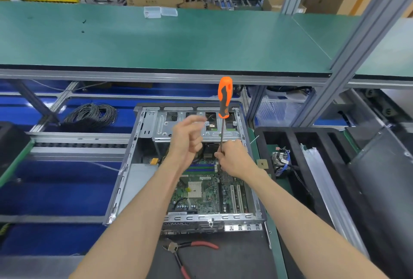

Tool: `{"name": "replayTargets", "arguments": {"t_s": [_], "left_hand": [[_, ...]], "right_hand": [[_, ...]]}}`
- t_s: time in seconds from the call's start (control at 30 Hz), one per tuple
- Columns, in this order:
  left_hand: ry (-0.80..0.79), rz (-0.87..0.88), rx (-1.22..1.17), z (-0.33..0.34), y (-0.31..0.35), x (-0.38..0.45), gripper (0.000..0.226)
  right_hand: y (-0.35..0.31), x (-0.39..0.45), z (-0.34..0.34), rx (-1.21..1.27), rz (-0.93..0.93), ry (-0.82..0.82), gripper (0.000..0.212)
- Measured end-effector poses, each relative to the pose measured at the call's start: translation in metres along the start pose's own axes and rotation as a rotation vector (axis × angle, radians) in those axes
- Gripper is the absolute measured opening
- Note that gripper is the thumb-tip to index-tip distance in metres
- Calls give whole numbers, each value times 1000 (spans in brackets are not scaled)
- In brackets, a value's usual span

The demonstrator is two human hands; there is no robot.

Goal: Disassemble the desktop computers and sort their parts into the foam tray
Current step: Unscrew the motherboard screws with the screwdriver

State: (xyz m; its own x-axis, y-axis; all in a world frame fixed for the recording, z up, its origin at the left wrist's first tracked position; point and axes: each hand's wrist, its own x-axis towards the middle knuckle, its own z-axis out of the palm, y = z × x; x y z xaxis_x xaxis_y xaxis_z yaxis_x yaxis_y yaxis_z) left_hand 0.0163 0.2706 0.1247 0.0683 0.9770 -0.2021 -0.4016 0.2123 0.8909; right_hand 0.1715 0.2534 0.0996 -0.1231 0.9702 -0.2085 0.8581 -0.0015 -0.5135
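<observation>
right now i see my right hand pinching the thin metal shaft of a screwdriver low down, near its tip, so the tool stands almost upright with its orange and black handle pointing up, well above both hands. my left hand floats just beside it to the left, fingers loosely curled and relaxed, holding nothing and not touching the tool. both hands hang over the open computer case, which lies flat in the middle of the bench with its side panel off. inside it i can see the green motherboard with a bare processor socket, long card slots on the right, and memory slots partly hidden behind my wrists. a metal drive cage spans the far end of the case. just to the right of the case sits the black foam tray with long compartments; one of them holds a part with blue and black wires, and a small square chip lies at the tray's left edge. a pair of red-handled pliers lies on the dark mat in front of the case. a coil of black cable rests on the blue surface off to the left, and a green shelf runs across above everything.
</observation>
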Motion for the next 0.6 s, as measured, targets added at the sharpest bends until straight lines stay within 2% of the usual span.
{"name": "replayTargets", "arguments": {"t_s": [0.07,0.2,0.33,0.6], "left_hand": [[-167,81,216,4,8,0,18],[-188,220,493,17,12,1,18],[-213,252,553,21,9,3,16],[-205,244,507,14,4,6,15]], "right_hand": [[0,1,4,-33,10,7,32],[1,3,4,-57,25,11,28],[0,8,1,-57,31,-30,24],[1,14,5,-82,59,-30,17]]}}
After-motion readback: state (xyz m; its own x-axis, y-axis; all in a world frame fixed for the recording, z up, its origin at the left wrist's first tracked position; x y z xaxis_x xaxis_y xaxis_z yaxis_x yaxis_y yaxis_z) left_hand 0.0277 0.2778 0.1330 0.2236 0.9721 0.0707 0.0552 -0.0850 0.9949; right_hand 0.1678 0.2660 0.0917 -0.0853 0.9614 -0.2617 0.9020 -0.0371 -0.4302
